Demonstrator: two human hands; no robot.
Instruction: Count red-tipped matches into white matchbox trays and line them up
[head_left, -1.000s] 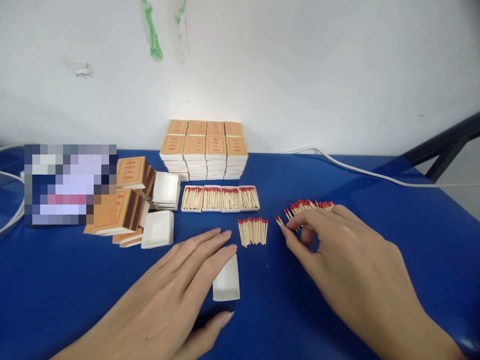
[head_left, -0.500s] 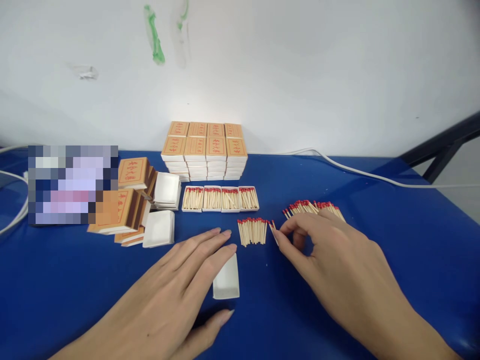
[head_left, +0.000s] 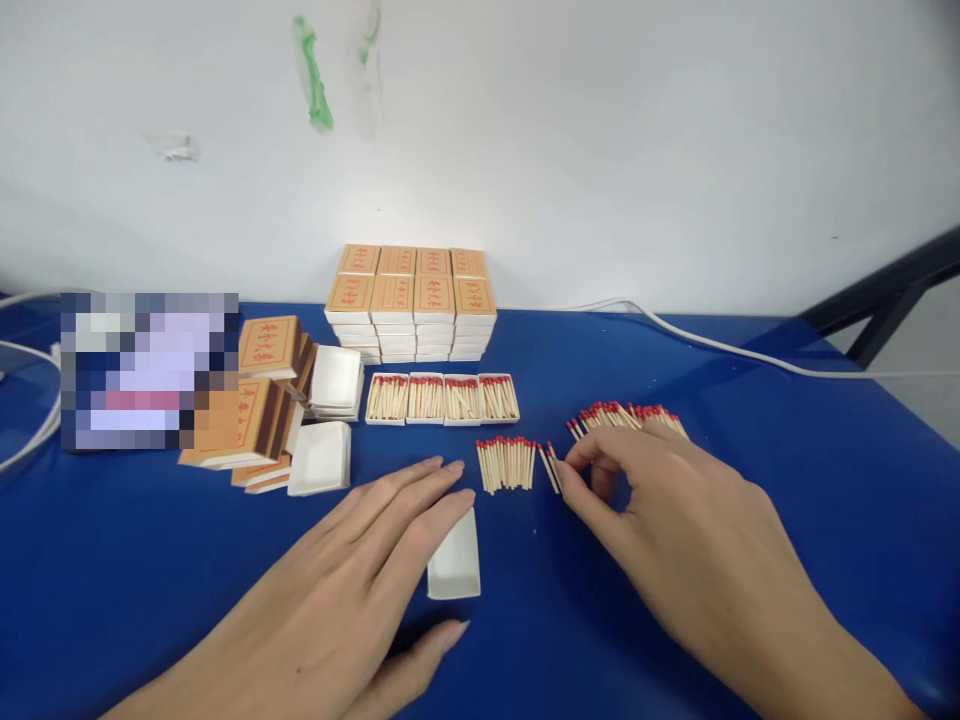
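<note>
The right hand's (head_left: 675, 515) thumb and forefinger tips (head_left: 564, 472) pinch the lower ends of two loose matches (head_left: 550, 466), which lie on the blue table (head_left: 787, 430) with their red heads pointing away. The other fingers curl loosely over them. These matches sit just right of a small row of matches (head_left: 506, 464) and left of a larger pile (head_left: 626, 413), whose near edge the hand covers.

The left hand (head_left: 360, 570) lies flat and open, palm down, fingers stretched and gripping nothing. Its forefinger runs along the left edge of an empty white tray (head_left: 455, 562), with the thumb near the tray's lower corner.

Beyond the row stand four filled trays (head_left: 442, 397) side by side. Behind them is a neat stack of matchboxes (head_left: 411, 300) against the wall (head_left: 600, 150). To the left lie loose sleeves (head_left: 259, 400) and more empty trays (head_left: 321, 458). A white cable (head_left: 712, 345) runs along the table's far edge.
</note>
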